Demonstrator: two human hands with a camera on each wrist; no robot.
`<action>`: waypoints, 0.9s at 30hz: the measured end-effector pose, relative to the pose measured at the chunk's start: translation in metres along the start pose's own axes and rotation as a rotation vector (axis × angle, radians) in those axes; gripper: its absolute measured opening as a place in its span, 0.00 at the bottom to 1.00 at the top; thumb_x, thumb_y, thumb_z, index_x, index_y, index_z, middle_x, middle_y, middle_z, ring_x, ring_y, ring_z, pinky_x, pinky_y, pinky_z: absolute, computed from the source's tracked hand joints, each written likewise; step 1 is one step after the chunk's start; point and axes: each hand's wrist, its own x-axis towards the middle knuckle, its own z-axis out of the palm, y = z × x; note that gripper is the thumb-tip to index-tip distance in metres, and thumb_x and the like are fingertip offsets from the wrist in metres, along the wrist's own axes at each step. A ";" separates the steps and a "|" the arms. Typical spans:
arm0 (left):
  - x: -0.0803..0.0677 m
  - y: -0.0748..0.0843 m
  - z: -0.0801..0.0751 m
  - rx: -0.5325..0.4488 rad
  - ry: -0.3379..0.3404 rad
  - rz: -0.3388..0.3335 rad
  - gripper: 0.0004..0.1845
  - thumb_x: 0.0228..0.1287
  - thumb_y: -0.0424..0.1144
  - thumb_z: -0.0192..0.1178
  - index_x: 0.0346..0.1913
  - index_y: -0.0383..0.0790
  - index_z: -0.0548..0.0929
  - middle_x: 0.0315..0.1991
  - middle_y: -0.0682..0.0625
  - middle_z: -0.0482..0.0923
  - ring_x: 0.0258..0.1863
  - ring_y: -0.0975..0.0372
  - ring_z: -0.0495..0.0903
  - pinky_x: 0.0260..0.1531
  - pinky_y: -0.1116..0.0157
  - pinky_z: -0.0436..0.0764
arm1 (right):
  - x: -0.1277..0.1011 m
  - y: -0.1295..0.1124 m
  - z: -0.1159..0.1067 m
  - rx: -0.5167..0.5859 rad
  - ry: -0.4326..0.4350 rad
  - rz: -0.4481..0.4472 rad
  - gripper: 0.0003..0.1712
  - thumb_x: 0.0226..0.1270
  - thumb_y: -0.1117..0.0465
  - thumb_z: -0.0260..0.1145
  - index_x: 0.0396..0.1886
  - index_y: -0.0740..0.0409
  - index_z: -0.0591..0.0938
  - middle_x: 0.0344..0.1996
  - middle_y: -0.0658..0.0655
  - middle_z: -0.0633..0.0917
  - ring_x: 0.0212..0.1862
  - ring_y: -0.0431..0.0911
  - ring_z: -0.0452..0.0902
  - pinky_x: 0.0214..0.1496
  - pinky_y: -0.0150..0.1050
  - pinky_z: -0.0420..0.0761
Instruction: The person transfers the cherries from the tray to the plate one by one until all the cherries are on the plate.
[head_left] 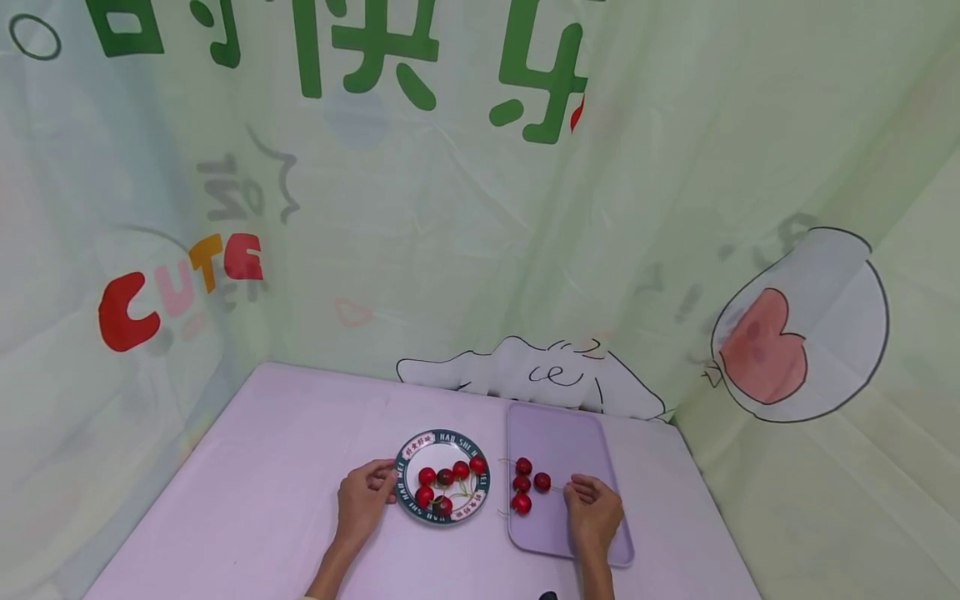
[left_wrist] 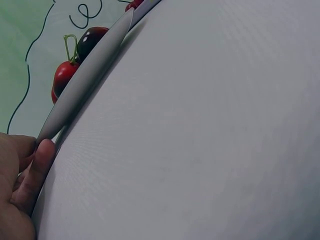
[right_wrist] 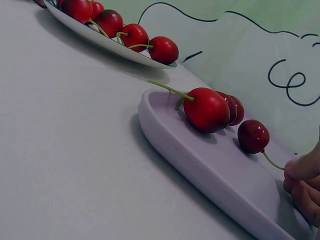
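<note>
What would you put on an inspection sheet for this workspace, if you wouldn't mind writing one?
Surface: flat pale lilac tabletop.
Job's things: round white plate with dark-green lettered rim, bearing six round red cherries; rectangular lilac rimmed tray, bearing four more cherries.
Clutter: small dark object at the head view's bottom edge, unidentifiable.
Grippers: bare left hand holds the plate's rim; bare right hand pinches one tray cherry's thin green stem.
Cables: nothing seen.
Surroundings: pale green fabric curtain with printed characters and cartoon drawings.

Pale green printed drapes (head_left: 465,225), probably thin fabric, hang behind a lilac table (head_left: 262,475).
</note>
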 end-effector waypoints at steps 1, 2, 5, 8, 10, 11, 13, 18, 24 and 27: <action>-0.001 0.000 0.000 0.000 0.002 0.003 0.15 0.77 0.34 0.68 0.61 0.36 0.89 0.41 0.45 0.89 0.25 0.68 0.86 0.33 0.76 0.87 | -0.001 -0.002 -0.001 -0.005 -0.002 0.009 0.09 0.61 0.76 0.75 0.42 0.71 0.91 0.35 0.69 0.93 0.27 0.23 0.80 0.32 0.17 0.79; -0.001 0.000 0.000 -0.003 0.005 0.004 0.15 0.77 0.34 0.68 0.61 0.35 0.89 0.41 0.45 0.89 0.25 0.68 0.86 0.32 0.76 0.87 | -0.002 -0.004 -0.002 -0.006 -0.004 0.018 0.09 0.62 0.75 0.76 0.43 0.71 0.91 0.35 0.69 0.94 0.27 0.23 0.80 0.32 0.17 0.80; -0.002 0.000 -0.001 0.004 0.006 0.017 0.15 0.77 0.34 0.68 0.61 0.34 0.89 0.41 0.45 0.89 0.25 0.68 0.86 0.32 0.76 0.87 | -0.006 -0.013 -0.006 0.007 -0.006 0.063 0.10 0.62 0.75 0.77 0.43 0.71 0.91 0.34 0.66 0.94 0.26 0.23 0.80 0.33 0.16 0.79; -0.001 0.000 -0.001 0.004 0.007 -0.002 0.15 0.77 0.34 0.68 0.61 0.35 0.89 0.41 0.45 0.89 0.25 0.67 0.86 0.32 0.76 0.87 | -0.011 -0.027 -0.010 0.051 -0.012 0.103 0.12 0.62 0.75 0.77 0.45 0.74 0.90 0.34 0.67 0.94 0.26 0.23 0.80 0.32 0.16 0.78; -0.001 0.000 -0.001 0.008 0.003 -0.013 0.15 0.77 0.34 0.68 0.62 0.36 0.89 0.41 0.45 0.89 0.26 0.67 0.86 0.33 0.76 0.87 | -0.014 -0.035 -0.013 0.088 -0.017 0.133 0.13 0.63 0.75 0.77 0.47 0.76 0.89 0.34 0.68 0.94 0.25 0.24 0.81 0.32 0.17 0.79; 0.000 0.000 -0.001 0.006 0.002 -0.023 0.15 0.77 0.34 0.68 0.62 0.37 0.89 0.42 0.45 0.89 0.26 0.67 0.86 0.33 0.77 0.87 | -0.014 -0.038 -0.014 0.109 -0.023 0.147 0.13 0.64 0.76 0.76 0.47 0.78 0.89 0.34 0.69 0.94 0.25 0.24 0.81 0.32 0.18 0.80; 0.001 0.000 -0.001 0.010 -0.001 -0.025 0.15 0.77 0.34 0.68 0.62 0.37 0.89 0.42 0.45 0.89 0.26 0.67 0.87 0.33 0.76 0.87 | -0.015 -0.042 -0.016 0.167 -0.032 0.182 0.14 0.65 0.76 0.76 0.49 0.80 0.87 0.33 0.68 0.94 0.25 0.26 0.83 0.32 0.21 0.84; 0.003 -0.002 0.001 0.009 -0.001 -0.023 0.15 0.77 0.35 0.68 0.62 0.37 0.89 0.42 0.45 0.89 0.27 0.66 0.87 0.33 0.77 0.87 | -0.014 -0.040 -0.015 0.335 -0.055 0.255 0.17 0.67 0.81 0.72 0.53 0.86 0.83 0.28 0.62 0.93 0.25 0.37 0.90 0.34 0.33 0.92; 0.004 -0.003 0.002 0.005 -0.001 -0.026 0.15 0.77 0.35 0.68 0.62 0.37 0.89 0.42 0.45 0.89 0.27 0.66 0.86 0.33 0.77 0.87 | -0.012 -0.030 -0.012 0.393 -0.062 0.293 0.17 0.67 0.82 0.72 0.54 0.85 0.82 0.29 0.62 0.93 0.26 0.40 0.91 0.36 0.37 0.93; 0.004 -0.004 0.002 0.004 -0.005 -0.027 0.15 0.78 0.35 0.68 0.62 0.37 0.89 0.42 0.46 0.89 0.27 0.66 0.86 0.33 0.77 0.87 | -0.012 -0.029 -0.012 0.417 -0.049 0.305 0.18 0.66 0.82 0.71 0.55 0.85 0.82 0.29 0.64 0.93 0.26 0.40 0.91 0.36 0.37 0.93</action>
